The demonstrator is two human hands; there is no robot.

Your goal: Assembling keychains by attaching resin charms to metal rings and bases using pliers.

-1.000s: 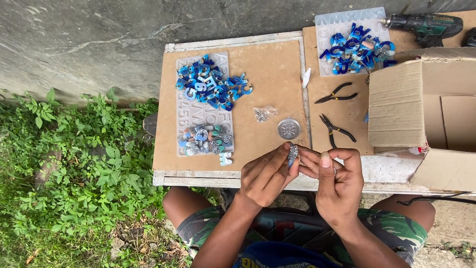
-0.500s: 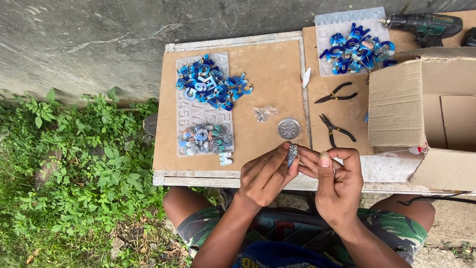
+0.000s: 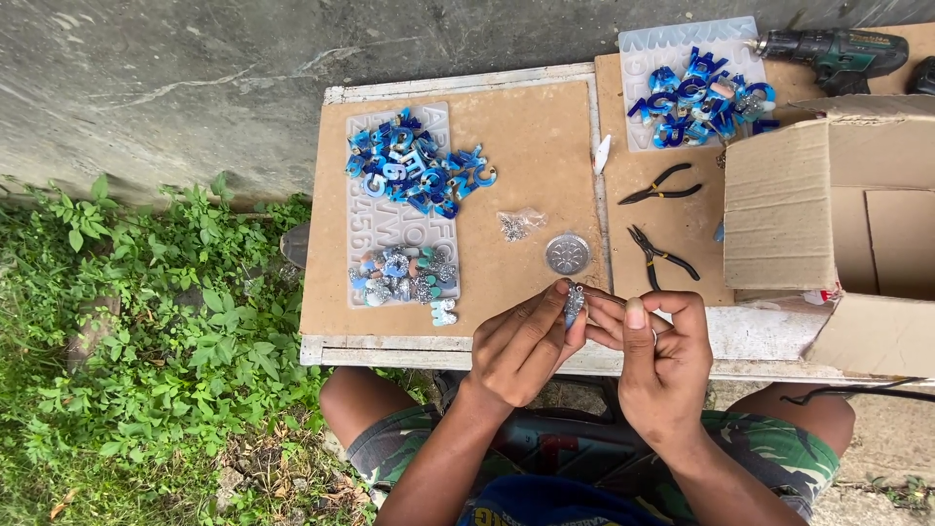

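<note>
My left hand [image 3: 521,346] pinches a small blue-grey charm [image 3: 574,304] between thumb and fingers, just above the near edge of the brown board table [image 3: 526,146]. My right hand [image 3: 657,356] meets it from the right, fingertips touching the charm's top where a tiny metal ring sits. Both hands hover over the table's white front rim, in front of my knees. A small round silver tin [image 3: 568,253] lies just beyond the hands.
Blue resin letters [image 3: 414,166] are heaped on a clear letter mould [image 3: 399,209]; a second heap [image 3: 696,97] sits at back right. Two black pliers [image 3: 662,185] [image 3: 657,255], a small bag of metal bits [image 3: 516,224], a cordless drill [image 3: 828,54] and an open cardboard box [image 3: 838,224] lie right. Weeds grow left.
Almost nothing has moved. My fingers have shifted slightly on the charm; the hands stay in the same place.
</note>
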